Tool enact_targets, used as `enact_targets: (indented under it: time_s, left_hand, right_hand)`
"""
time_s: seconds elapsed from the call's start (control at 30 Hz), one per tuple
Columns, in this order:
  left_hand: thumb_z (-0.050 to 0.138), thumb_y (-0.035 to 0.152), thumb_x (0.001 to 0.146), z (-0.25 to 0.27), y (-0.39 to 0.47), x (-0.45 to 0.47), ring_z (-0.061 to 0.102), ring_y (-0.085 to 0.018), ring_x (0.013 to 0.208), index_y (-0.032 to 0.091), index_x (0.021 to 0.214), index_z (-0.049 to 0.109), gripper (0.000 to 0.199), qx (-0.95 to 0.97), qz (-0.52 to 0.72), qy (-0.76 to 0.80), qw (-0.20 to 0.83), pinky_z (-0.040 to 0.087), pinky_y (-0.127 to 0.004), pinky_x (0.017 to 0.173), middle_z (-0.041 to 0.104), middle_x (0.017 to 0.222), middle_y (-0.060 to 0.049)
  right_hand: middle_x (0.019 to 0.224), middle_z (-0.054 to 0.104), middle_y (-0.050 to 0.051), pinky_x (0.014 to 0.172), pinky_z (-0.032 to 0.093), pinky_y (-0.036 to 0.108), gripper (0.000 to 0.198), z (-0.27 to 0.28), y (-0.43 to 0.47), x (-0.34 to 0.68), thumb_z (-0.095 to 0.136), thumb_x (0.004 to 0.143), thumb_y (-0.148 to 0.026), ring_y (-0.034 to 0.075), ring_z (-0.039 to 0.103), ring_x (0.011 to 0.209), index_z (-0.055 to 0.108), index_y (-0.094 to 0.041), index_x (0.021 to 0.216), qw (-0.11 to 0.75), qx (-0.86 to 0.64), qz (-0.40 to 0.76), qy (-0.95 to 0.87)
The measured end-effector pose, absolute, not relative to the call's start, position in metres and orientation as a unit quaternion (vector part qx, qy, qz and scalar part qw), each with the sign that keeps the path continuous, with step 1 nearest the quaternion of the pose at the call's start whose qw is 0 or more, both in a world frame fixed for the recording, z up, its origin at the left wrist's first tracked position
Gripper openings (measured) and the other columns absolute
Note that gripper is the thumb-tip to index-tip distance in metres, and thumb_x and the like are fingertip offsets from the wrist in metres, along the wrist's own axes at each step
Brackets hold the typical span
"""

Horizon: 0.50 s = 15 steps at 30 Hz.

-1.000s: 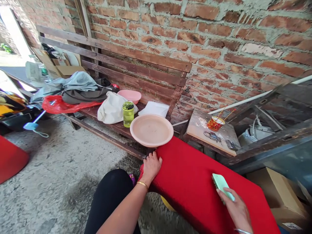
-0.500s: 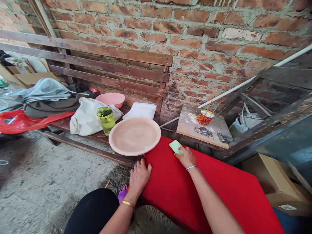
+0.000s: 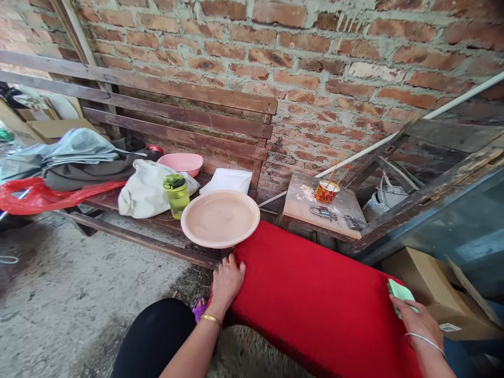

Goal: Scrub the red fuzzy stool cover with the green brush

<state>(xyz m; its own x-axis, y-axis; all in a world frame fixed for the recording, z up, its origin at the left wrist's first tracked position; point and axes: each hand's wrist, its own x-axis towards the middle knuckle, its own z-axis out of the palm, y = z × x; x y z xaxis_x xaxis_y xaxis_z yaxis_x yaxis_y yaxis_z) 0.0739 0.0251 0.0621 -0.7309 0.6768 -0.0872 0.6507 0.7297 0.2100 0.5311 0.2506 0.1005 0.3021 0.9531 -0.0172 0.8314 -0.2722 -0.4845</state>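
My right hand [image 3: 423, 320] is closed on a light green scrub brush [image 3: 400, 292] at the far right edge of a red cloth [image 3: 315, 283]. The cloth lies spread over a long, bench-like surface. My left hand [image 3: 227, 281] rests at the cloth's near left corner, fingers laid over the edge and thumb apart. Just beyond it stands a round, pale pink basin [image 3: 220, 244], which appears to hold water. The brush's underside is mostly hidden.
A wooden bench [image 3: 177, 113] bears a green bottle [image 3: 177, 199], a white bag [image 3: 137, 194] and a pink bowl [image 3: 185, 163]. Behind the cloth, a small table [image 3: 295, 202] holds a red-and-gold cup [image 3: 326, 193] and a padlock [image 3: 322, 212]. A cardboard box [image 3: 423, 278] stands at right.
My right hand has swept the brush rightward and nearer to me, from the cloth's far left part to its right edge. The left hand has stayed at the corner.
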Motion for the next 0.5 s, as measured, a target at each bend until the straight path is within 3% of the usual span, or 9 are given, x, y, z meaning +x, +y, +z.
enact_targets:
  time_s: [0.13, 0.23, 0.4, 0.5]
  left_hand:
    - [0.034, 0.042, 0.099, 0.063, 0.025, 0.075, 0.062, -0.031, 0.109, 0.007, 0.137, 0.047, 0.053, 0.357, 0.088, 0.926, 0.084, 0.046, -0.042, 0.089, 0.062, 0.120, -0.019]
    - [0.033, 0.041, 0.099, 0.062, 0.025, 0.075, 0.062, -0.031, 0.110, 0.008, 0.138, 0.047, 0.054, 0.356, 0.093, 0.926, 0.087, 0.045, -0.042, 0.089, 0.061, 0.122, -0.020]
    - [0.032, 0.041, 0.098, 0.061, 0.025, 0.073, 0.062, -0.031, 0.109, 0.008, 0.138, 0.047, 0.054, 0.356, 0.102, 0.925, 0.084, 0.045, -0.041, 0.088, 0.062, 0.121, -0.020]
    - [0.034, 0.041, 0.097, 0.063, 0.025, 0.073, 0.062, -0.030, 0.108, 0.009, 0.136, 0.048, 0.052, 0.353, 0.100, 0.926, 0.090, 0.045, -0.040, 0.088, 0.062, 0.119, -0.019]
  right_hand:
    - [0.073, 0.065, 0.016, 0.062, 0.050, 0.046, 0.054, 0.092, 0.243, 0.477, 0.055, 0.061, -0.069, 0.035, 0.064, 0.069, 0.068, -0.024, 0.087, 0.217, -0.755, 0.188, -0.589]
    - [0.089, 0.066, 0.013, 0.072, 0.051, 0.040, 0.058, 0.081, 0.229, 0.390, 0.058, 0.063, -0.066, 0.030, 0.064, 0.083, 0.069, -0.020, 0.097, 0.224, -0.678, 0.214, -0.667]
    - [0.093, 0.061, 0.002, 0.077, 0.047, 0.031, 0.037, 0.068, 0.184, 0.252, 0.066, 0.071, -0.053, 0.020, 0.061, 0.085, 0.071, -0.029, 0.099, 0.197, -0.529, 0.241, -0.789]
    - [0.094, 0.059, 0.000, 0.078, 0.045, 0.029, 0.030, 0.068, 0.167, 0.224, 0.072, 0.070, -0.045, 0.018, 0.059, 0.083, 0.071, -0.033, 0.098, 0.173, -0.488, 0.238, -0.822]
